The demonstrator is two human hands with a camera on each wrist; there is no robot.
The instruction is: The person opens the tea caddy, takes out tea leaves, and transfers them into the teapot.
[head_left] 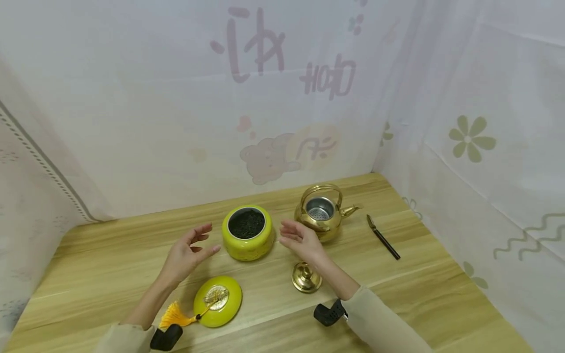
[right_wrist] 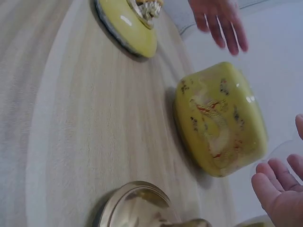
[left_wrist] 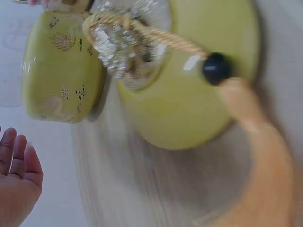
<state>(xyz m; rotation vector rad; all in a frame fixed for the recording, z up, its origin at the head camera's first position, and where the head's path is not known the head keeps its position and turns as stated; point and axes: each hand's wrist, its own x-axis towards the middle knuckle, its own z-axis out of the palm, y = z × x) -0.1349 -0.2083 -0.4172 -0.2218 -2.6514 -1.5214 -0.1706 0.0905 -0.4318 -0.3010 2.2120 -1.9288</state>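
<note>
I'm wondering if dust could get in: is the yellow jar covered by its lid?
No, the yellow lid lies on the table apart from the yellow jar, whose open mouth shows dark contents.

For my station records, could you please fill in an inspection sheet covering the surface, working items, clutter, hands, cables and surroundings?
Surface: wood-grain tabletop.
Working items: yellow jar, uncovered, with dark loose contents; yellow lid with orange tassel; gold teapot, its opening uncovered; small gold lid; dark-handled tool to the teapot's right.
Clutter: nothing seen beyond those items.
Hands: left hand and right hand open on either side of the jar, holding nothing.
Cables: nothing seen.
Surroundings: pale printed sheeting behind and at both sides.
</note>
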